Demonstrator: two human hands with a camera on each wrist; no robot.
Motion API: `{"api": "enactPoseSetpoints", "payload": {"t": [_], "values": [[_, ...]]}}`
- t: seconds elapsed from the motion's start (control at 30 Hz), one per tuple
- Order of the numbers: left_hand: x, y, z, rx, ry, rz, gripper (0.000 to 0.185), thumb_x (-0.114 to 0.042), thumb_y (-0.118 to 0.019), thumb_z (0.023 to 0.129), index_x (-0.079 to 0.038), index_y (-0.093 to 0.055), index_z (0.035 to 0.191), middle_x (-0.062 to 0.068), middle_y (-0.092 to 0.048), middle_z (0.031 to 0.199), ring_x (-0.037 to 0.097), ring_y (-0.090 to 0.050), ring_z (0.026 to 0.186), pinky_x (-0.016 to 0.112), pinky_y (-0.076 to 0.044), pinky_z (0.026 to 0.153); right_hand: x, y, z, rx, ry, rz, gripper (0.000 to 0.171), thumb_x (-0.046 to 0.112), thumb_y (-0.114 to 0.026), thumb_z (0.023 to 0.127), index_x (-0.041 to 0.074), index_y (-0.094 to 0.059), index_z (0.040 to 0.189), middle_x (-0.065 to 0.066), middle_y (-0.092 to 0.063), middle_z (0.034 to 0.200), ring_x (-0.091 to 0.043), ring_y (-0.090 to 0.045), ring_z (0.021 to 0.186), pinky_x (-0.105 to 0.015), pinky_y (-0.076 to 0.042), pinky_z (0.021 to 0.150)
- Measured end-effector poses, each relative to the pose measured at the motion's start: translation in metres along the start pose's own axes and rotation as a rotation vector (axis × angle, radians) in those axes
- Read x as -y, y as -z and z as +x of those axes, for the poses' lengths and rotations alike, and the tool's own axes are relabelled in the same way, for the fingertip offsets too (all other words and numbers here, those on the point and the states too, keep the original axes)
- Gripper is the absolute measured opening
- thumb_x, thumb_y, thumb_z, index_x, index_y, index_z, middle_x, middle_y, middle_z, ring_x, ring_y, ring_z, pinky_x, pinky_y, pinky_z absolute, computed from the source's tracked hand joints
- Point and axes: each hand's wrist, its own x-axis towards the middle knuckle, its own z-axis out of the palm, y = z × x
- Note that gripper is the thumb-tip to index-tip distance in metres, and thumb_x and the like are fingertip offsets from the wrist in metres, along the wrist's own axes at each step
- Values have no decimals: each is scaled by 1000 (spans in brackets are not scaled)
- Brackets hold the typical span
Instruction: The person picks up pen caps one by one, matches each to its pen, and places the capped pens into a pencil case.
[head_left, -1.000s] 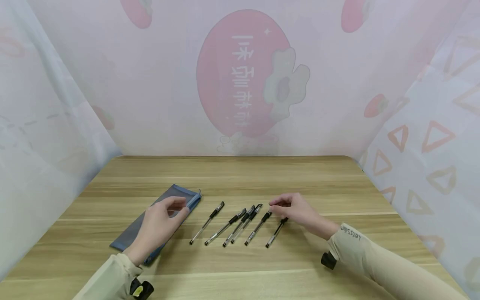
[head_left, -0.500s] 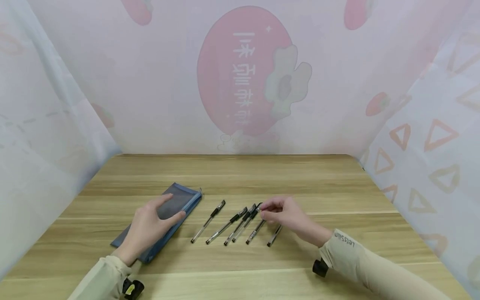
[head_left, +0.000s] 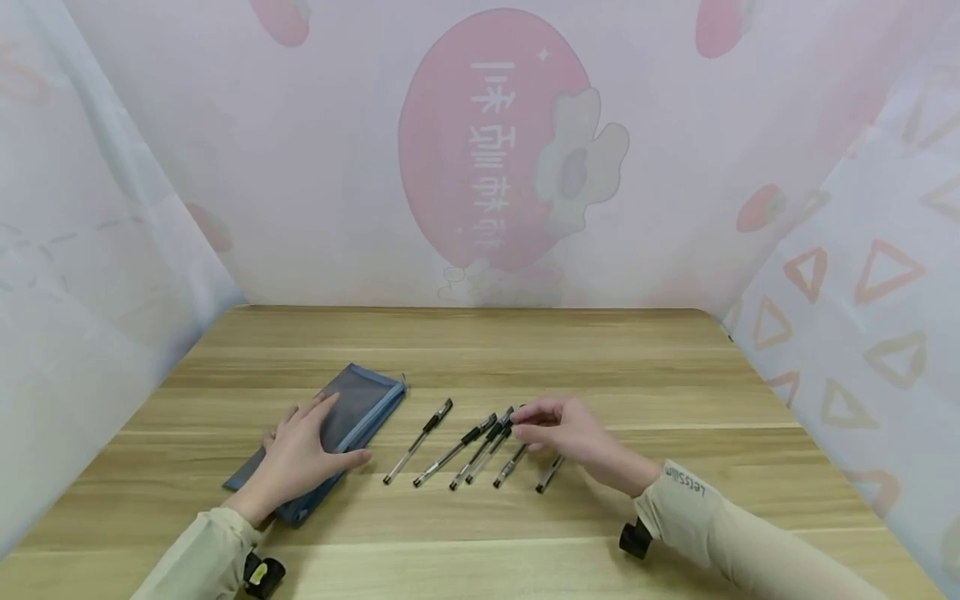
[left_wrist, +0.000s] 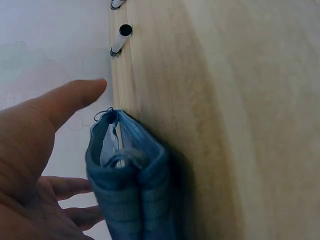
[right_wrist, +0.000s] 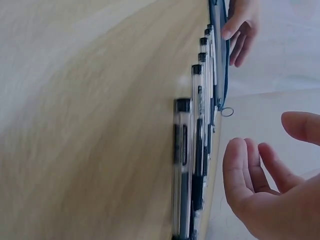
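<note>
A blue pencil case (head_left: 367,392) with a see-through dark panel and a zip edge lies slanted on the left of the table. My left hand (head_left: 294,457) is over it, fingers and thumb spread; in the left wrist view the case (left_wrist: 127,205) shows a gap along its zip edge. Several clear pens with black caps and grips lie roughly side by side, the leftmost pen (head_left: 430,423) set apart. Above the right-hand pens hovers my right hand (head_left: 573,433), hiding parts of them. The right wrist view shows nothing between its loosely bent fingers, beside the nearest pen (right_wrist: 183,150).
The wooden table (head_left: 480,350) has a printed fabric backdrop (head_left: 322,167) behind it. Fabric sides stand at left and right. A black wrist camera (head_left: 636,539) sits under the right sleeve, and another camera (head_left: 264,575) under the left.
My right hand has shifted left over the pens. The left hand has spread its fingers and moved slightly left and down over the pencil case. The pens look unmoved.
</note>
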Motion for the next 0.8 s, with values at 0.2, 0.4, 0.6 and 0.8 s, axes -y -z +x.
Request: {"api": "enactPoseSetpoints", "payload": {"t": [0.2,0.4,0.6,0.8], "values": [[-2,0,-2,-2,-3,-9,96,-47,-83,76,6,-40,144,35,-35,145,61,-27,128,87,-17,84,3,-8,0,57,6,147,48,8,-73,89,-13,-54,129,-26,-60,124,-28,-62,107,-47,-48,97],[-1,-1,-3,5,-2,-4,91,-42,-83,77,8,-42,141,37,-40,140,59,-31,126,84,-20,87,6,-22,4,96,-9,190,48,9,-73,90,-11,-55,129,-25,-60,124,-35,-61,109,-51,-47,97],[0,-2,-3,-10,-13,-21,66,-28,-77,86,11,-51,132,36,-47,132,57,-38,122,79,-25,91,8,-36,6,122,-19,173,44,9,-72,90,-9,-57,128,-22,-62,122,-35,-62,107,-47,-50,94],[-4,0,-2,-34,1,-86,49,-23,-67,94,12,-56,127,32,-56,126,52,-47,119,66,-37,96,12,-48,6,132,-30,178,43,10,-72,90,-7,-58,128,-21,-61,123,-34,-61,108,-46,-49,95]]}}
